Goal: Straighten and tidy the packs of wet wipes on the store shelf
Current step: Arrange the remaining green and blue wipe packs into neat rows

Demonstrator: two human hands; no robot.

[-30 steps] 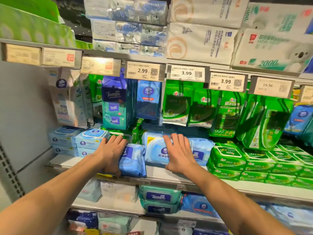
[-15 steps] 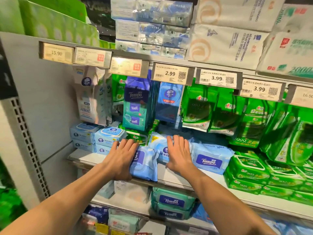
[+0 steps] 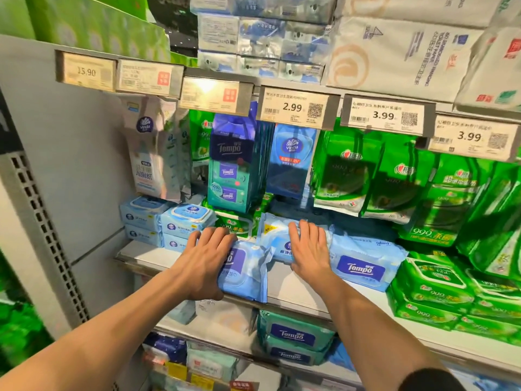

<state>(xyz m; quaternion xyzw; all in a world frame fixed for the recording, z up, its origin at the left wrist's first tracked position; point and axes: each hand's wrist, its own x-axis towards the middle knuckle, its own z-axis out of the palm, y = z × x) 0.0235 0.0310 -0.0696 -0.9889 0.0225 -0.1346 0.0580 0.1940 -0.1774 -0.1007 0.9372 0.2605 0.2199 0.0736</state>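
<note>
On the middle shelf (image 3: 293,292) lie several blue packs of wet wipes. My left hand (image 3: 204,261) rests flat, fingers spread, on the left side of a blue pack (image 3: 245,273) that lies at the shelf's front edge and slightly overhangs it. My right hand (image 3: 308,251) lies flat on a light blue Vinda pack (image 3: 275,235) further back. To the right of that hand sits a blue Tempo pack (image 3: 363,266), tilted. Neither hand is closed around a pack.
Light blue lidded packs (image 3: 186,221) are stacked at the left, green packs (image 3: 434,289) at the right. Green and blue sachets (image 3: 346,170) hang from pegs behind price tags (image 3: 293,107). A grey side panel (image 3: 70,179) closes the left. Teal Tempo packs (image 3: 293,334) fill the shelf below.
The view has shifted left and closer. My right hand slid left from the Tempo pack onto the Vinda pack, uncovering the Tempo label. My left hand stays on the front pack.
</note>
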